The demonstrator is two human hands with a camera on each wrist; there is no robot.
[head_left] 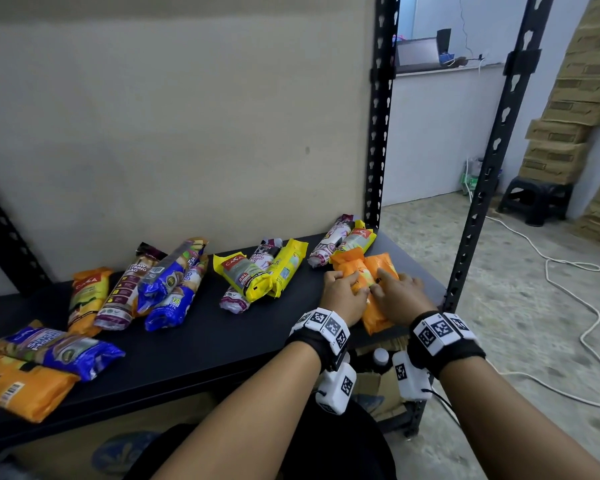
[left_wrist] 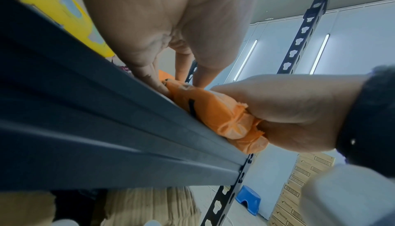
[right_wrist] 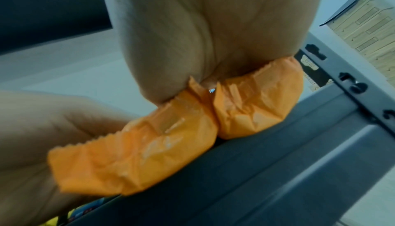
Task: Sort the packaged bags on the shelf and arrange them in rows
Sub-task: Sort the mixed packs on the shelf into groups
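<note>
- Two orange bags (head_left: pixel 368 289) are lain side by side at the right end of the black shelf (head_left: pixel 201 344), with their near ends reaching the shelf's front edge, as is seen from the right wrist view (right_wrist: pixel 171 145).
- Both are pressed from above: the left hand (head_left: pixel 342 296) is laid on the left bag and the right hand (head_left: pixel 400 296) on the right one, fingers bent over the wrapping; whether the bags are truly gripped cannot be told.
- Close to the right of the orange bags the shelf is bounded by the front upright post (head_left: pixel 478 202); little free surface is left there.
- Bare shelf top is left open to the left of the orange bags, along the front edge.
- Behind the orange bags, a yellow bag (head_left: pixel 355 239) and a white-and-maroon roll (head_left: pixel 329 245) are lain near the wall.
- The orange wrapping is seen crinkled, with serrated sealed ends.
</note>
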